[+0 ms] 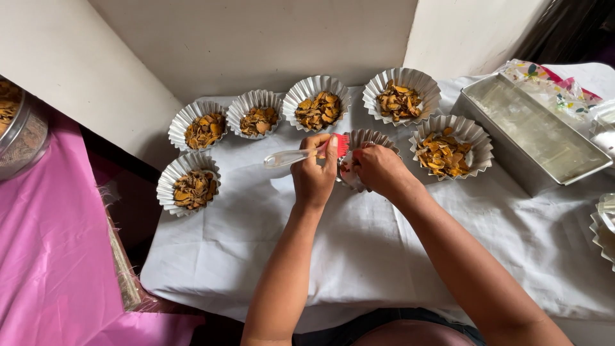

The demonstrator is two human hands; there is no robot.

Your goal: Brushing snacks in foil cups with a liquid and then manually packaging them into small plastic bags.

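a person's left hand (312, 176) pinches a red-bristled pastry brush (301, 154), its clear handle lying leftward and bristles pointing right into an empty fluted foil cup (371, 138) just beside the grip. the right hand (379, 168) closes on that cup's near rim, tilting it toward the brush. filled cups ring it closely behind and to the right; the white cloth (359, 250) nearer the body offers open room, a metal loaf tin (538, 138) standing well right.

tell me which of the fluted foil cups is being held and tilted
The foil cup under the right hand, in the middle of the table. It is tipped toward the red-bristled brush in the left hand; the six other cups sit flat, untouched.
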